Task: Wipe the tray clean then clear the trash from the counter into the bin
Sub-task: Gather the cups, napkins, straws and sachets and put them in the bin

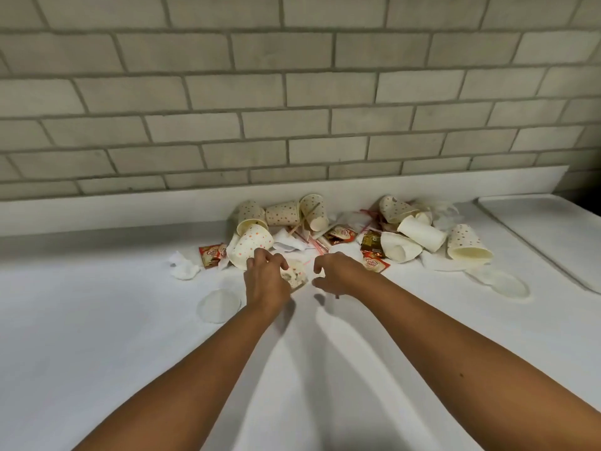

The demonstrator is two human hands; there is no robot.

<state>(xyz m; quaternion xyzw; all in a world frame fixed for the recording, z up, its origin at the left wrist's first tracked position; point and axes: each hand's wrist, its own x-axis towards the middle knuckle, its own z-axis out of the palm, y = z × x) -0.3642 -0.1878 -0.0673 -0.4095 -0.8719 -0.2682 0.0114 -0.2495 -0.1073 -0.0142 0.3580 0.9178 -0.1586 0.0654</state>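
Trash (341,236): crumpled cup (296,277) in left hand (265,278).

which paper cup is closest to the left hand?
The cup with bright orange dots, on its side right by the left hand; the others, brown-dotted or plain, lie farther back.

At least 9 paper cups (282,213), 4 sachets (213,253), 2 clear lids (219,304); several crumpled tissues (183,270).

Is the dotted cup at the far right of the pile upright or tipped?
Tipped. The dotted cup lies on its side on the counter, mouth toward the camera.
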